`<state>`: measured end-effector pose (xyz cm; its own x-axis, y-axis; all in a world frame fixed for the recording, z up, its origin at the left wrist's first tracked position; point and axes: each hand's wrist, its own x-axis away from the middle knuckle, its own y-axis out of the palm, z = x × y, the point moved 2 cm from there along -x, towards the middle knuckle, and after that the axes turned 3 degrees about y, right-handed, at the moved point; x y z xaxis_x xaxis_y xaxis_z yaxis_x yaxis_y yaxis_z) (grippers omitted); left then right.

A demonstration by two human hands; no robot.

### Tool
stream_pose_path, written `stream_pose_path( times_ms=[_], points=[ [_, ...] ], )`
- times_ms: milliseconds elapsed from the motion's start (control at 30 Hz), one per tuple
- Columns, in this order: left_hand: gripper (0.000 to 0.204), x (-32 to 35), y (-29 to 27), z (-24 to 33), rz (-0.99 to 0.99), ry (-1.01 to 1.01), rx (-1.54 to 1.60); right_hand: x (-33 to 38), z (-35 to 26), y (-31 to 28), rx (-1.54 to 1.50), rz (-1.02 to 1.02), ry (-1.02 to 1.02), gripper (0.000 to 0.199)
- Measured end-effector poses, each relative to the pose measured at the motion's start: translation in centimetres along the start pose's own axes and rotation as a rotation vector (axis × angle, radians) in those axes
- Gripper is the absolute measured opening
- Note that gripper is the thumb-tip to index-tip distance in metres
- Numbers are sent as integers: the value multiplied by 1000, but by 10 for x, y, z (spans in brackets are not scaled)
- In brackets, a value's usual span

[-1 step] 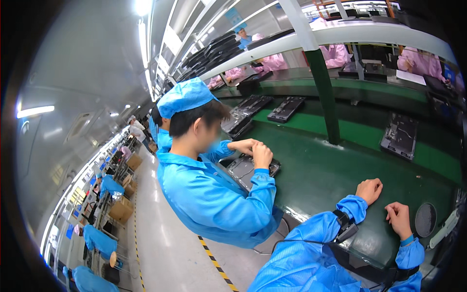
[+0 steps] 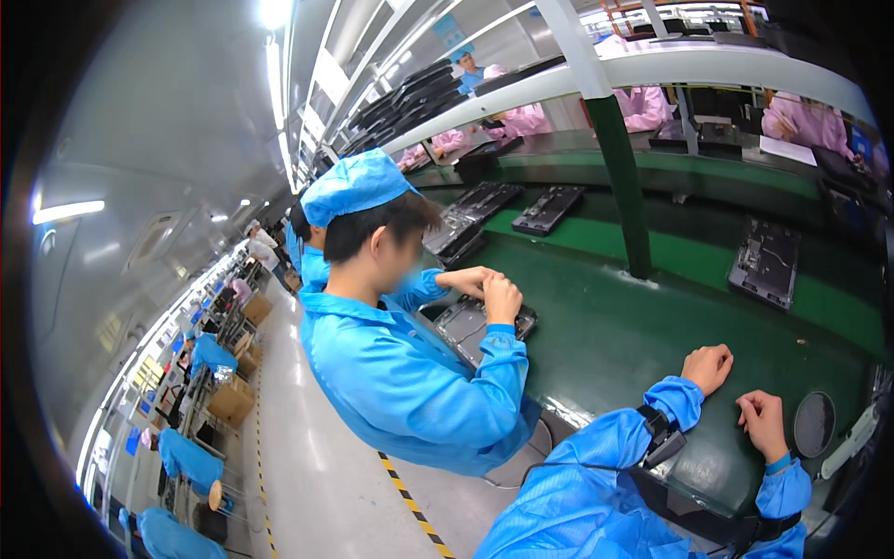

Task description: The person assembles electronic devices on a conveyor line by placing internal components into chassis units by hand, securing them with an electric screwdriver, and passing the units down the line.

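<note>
My left hand (image 2: 708,369) rests on the green tabletop (image 2: 605,326), its fingers curled in and nothing seen in them. To its right, my right hand (image 2: 763,425) is held over the table's near edge with the fingers loosely bent inward. No object shows in it either. The two hands are apart. Close to the right hand is a round dark grey disc (image 2: 815,423). Beyond both hands, a dark laptop base (image 2: 764,262) with its inside exposed lies on the brighter green strip.
At my left a co-worker in blue (image 2: 400,345) bends over an opened laptop chassis (image 2: 466,328), both hands on it. More laptop parts (image 2: 548,210) lie farther along the strip. A green-wrapped post (image 2: 618,186) rises from the table. A pale lever-like bar (image 2: 852,443) stands at far right.
</note>
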<state>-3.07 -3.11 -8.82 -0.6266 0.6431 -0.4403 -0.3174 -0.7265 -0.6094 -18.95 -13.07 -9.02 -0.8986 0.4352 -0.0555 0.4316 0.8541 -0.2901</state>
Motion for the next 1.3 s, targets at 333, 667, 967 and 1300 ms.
stream_pose_path(
  times_ms=[333, 667, 967, 1300],
  points=[
    [14, -1, 6, -2, -63, -36, 137, 2, -5, -2, 83, -19, -10, 13],
    [14, 3, 8, 2, -86, -27, 172, 12, 10, -10, -48, -58, 100, 13],
    [12, -8, -4, 8, -26, 106, 155, 49, -34, -52, 431, -591, 340, 19],
    [20, 1, 7, -6, -187, -116, 69, -21, -14, 15, -297, 302, 17, 14]
  ],
)
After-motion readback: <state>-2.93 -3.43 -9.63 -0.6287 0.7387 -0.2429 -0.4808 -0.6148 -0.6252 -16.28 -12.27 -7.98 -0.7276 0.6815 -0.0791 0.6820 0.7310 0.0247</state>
